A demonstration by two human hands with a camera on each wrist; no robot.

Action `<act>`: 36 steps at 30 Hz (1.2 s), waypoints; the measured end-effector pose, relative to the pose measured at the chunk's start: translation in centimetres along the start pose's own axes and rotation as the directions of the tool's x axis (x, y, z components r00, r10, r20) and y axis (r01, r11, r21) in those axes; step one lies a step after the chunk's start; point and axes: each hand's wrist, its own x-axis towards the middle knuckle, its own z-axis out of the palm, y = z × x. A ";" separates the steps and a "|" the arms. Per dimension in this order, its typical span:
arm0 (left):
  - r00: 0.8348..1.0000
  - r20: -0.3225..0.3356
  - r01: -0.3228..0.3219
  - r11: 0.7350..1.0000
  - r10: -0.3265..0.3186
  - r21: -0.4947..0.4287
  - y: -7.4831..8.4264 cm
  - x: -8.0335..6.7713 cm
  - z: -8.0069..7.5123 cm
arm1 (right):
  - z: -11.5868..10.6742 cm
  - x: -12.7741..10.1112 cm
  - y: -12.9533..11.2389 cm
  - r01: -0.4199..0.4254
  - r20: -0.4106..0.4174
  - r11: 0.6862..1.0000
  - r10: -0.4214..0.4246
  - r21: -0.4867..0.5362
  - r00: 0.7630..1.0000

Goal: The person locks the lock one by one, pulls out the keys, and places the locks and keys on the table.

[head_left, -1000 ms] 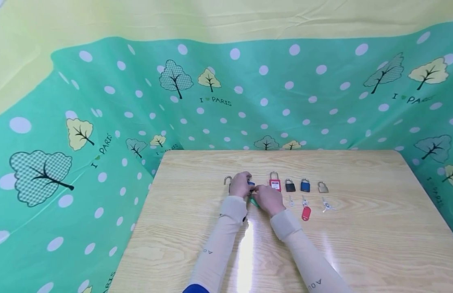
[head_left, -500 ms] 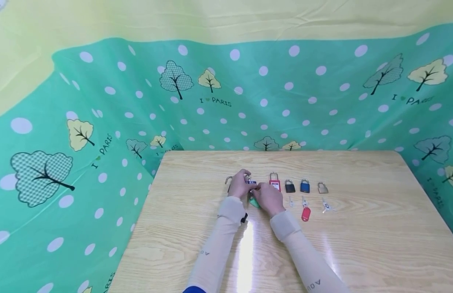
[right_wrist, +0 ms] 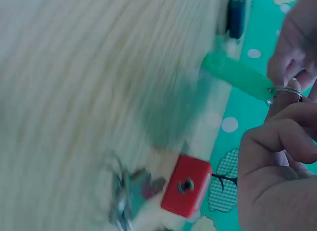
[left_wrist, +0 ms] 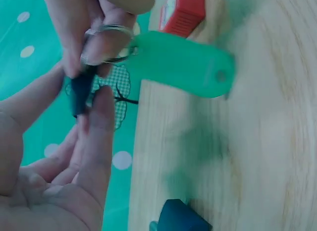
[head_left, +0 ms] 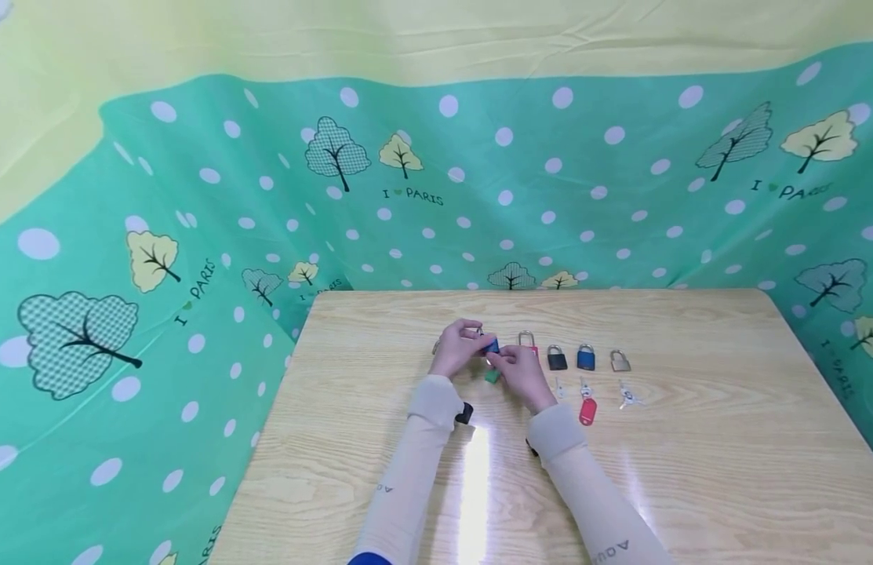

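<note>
My left hand pinches a small blue padlock between thumb and fingers, lifted above the table. From the right, my right hand meets it, its thumb and fingers pinching at the padlock's lower end, where a key seems to be; the key itself is hidden by the fingers. A metal ring loops by the right fingertips, and a green key tag hangs from it. Another dark padlock lies on the table beside the left hand, mostly covered by it in the head view.
Right of the hands lie a red padlock, a black padlock, a blue padlock and a silver padlock in a row. Keys and a red key tag lie below them on the wooden table.
Both hands have turned and risen a little with the blue padlock, which shows more clearly now. The green tag has swung up off the table with the right hand.
</note>
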 end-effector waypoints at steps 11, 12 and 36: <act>1.000 -0.014 -0.016 0.995 0.015 -0.096 -0.5 0.1 -0.3 | 0.0 -0.7 0.3 -0.071 0.057 0.981 0.061 0.181 0.996; 1.000 -0.007 -0.020 0.993 0.019 -0.116 -0.4 0.1 -0.3 | 0.0 -0.8 0.3 -0.070 0.059 0.979 0.060 0.192 0.996; 0.997 0.045 -0.031 0.903 0.056 -0.427 1.1 0.1 0.2 | 0.0 -1.4 0.3 -0.038 0.034 0.955 0.029 0.294 0.999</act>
